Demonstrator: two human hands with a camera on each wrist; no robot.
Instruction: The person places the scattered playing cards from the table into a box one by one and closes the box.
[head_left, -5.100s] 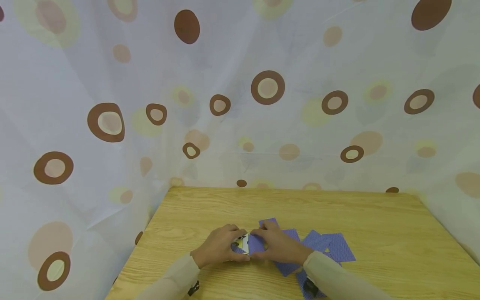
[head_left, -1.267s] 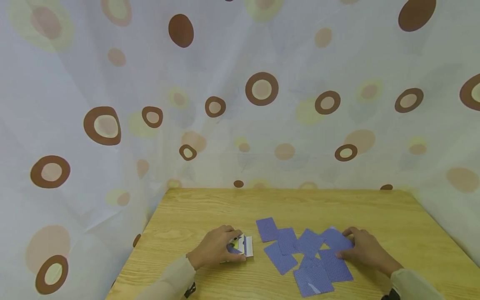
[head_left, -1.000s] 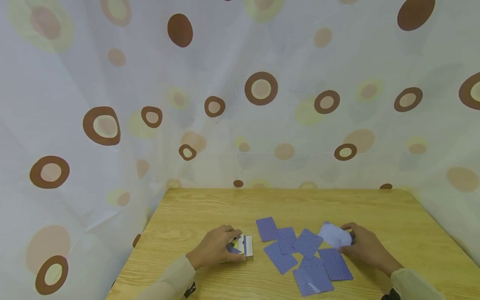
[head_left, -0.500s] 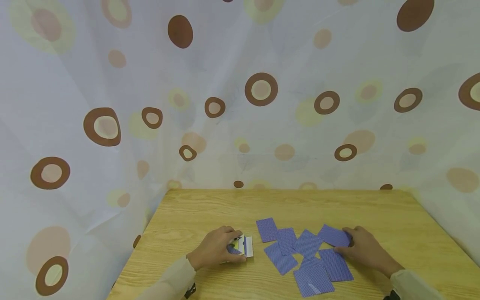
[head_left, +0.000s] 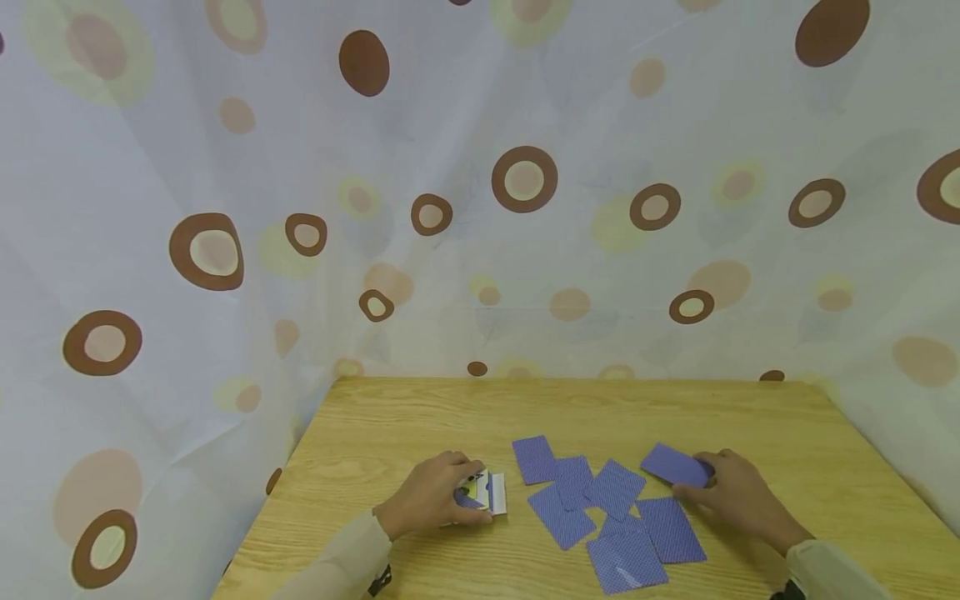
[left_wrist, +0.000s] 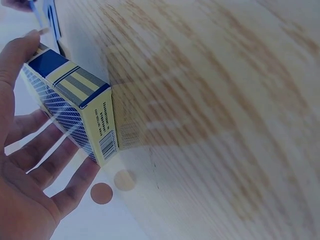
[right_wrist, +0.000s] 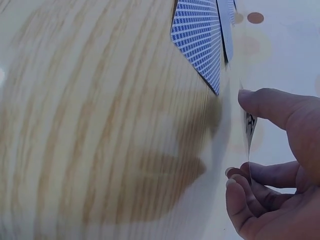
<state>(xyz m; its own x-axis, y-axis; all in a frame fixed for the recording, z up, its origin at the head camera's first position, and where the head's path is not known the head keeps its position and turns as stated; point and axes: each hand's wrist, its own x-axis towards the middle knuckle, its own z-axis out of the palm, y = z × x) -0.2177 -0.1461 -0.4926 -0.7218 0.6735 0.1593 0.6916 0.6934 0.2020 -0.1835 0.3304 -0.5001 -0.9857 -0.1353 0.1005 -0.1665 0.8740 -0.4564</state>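
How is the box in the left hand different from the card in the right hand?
The box is thick; the card is thin. The box has a white flap sticking out; the card has none. The box mixes stripes and other prints; the card's upper side looks blue all over. Both have blue on them.

Card box (head_left: 471,492): small, cream + blue, barcode on one narrow end, white flap sticking out on its rt; lower ctr of frame, gripped by L hand (head_left: 433,492). Held card (head_left: 675,465): blue back up, lower rt, pinched in R hand (head_left: 738,493); edge-on in R wrist view. Loose cards (head_left: 562,515): blue patterned backs up, some overlapping, btwn the two.
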